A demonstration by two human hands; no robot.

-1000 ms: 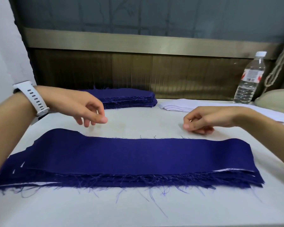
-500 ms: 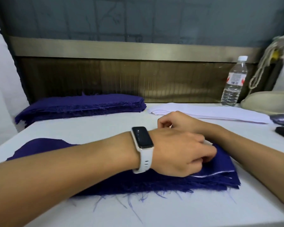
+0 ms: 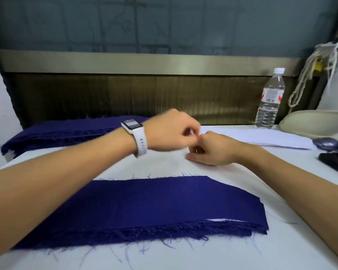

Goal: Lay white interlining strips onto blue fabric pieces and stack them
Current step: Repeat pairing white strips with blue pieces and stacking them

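Hard bits first: the left arm (image 3: 57,182) lies across the left end of the near stack (image 3: 164,203) of blue pieces, so that end is hidden. The cream thing (image 3: 316,121) and dark thing (image 3: 336,162) at 3 o'clock are cut off by the frame edge, no idea what they are. The left hand (image 3: 170,133) is motion-blurred too. The table (image 3: 164,256) is white. The near stack sits at 6 o'clock, frayed threads all along its front edge, with a white sliver (image 3: 220,220) peeking out between layers at its right end. A far stack (image 3: 66,131) of blue sits at 10 o'clock, and the strips (image 3: 261,136) lie in a flat pile at 1 o'clock, well apart from the near stack. A bottle (image 3: 268,100) stands upright at 2 o'clock just behind the strips, with a rope (image 3: 310,75) hanging beyond it. Both hands meet mid-table at the left end of the strips. The left hand, white watch (image 3: 135,133) on the wrist, is up off the table with fingers curled. The right hand (image 3: 213,151) rests on the table, fingers curled, fingertips touching the left's. A bit of white shows between them, but I can't tell which hand, if either, has hold of it.
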